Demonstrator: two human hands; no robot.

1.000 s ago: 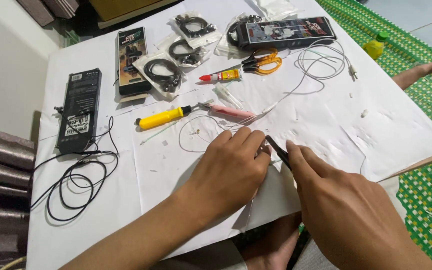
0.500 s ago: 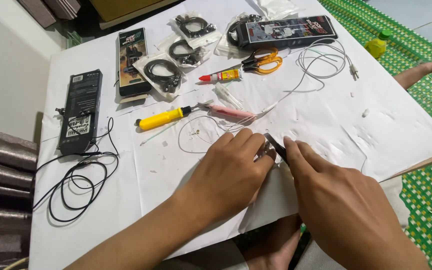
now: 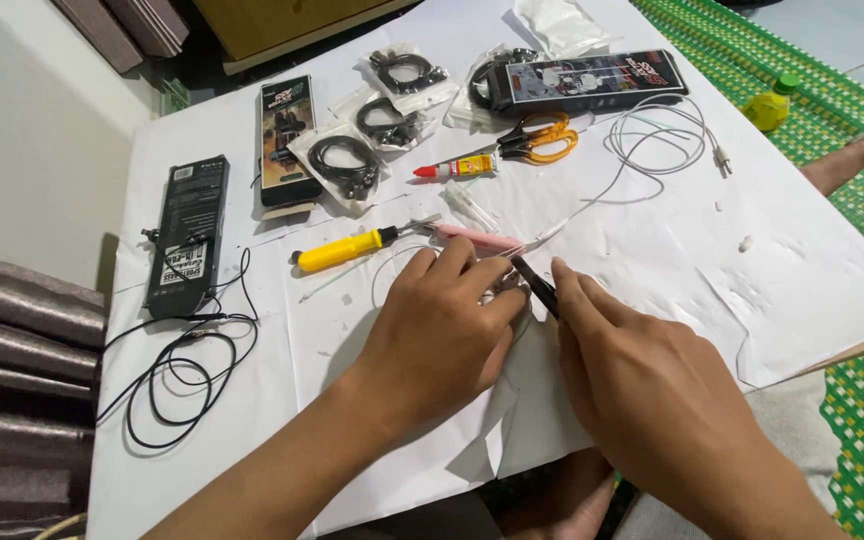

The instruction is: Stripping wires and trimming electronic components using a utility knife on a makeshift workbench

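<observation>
My left hand (image 3: 442, 335) rests palm down on the white paper sheet (image 3: 802, 270), its fingertips pinching a small metal part and a thin white wire (image 3: 592, 200) near the middle. My right hand (image 3: 652, 400) holds a slim black tool (image 3: 536, 285) whose tip meets the left fingertips. The wire runs up and right into a coil (image 3: 657, 140) that ends in a small plug. A pink pen-like tool (image 3: 472, 236) and a yellow-handled screwdriver (image 3: 347, 250) lie just beyond my left hand.
Orange-handled scissors (image 3: 537, 138), a small glue tube (image 3: 457, 167), several clear bags of black cables (image 3: 347, 165), three dark boxes (image 3: 187, 235) and a black earphone cable (image 3: 187, 370) lie around. A yellow bottle (image 3: 767, 108) stands on the green mat; a bare foot (image 3: 852, 160) lies at right.
Both hands stay pressed together at the same spot; the black tool's tip has shifted slightly against the left fingertips. Nothing else on the sheet has moved.
</observation>
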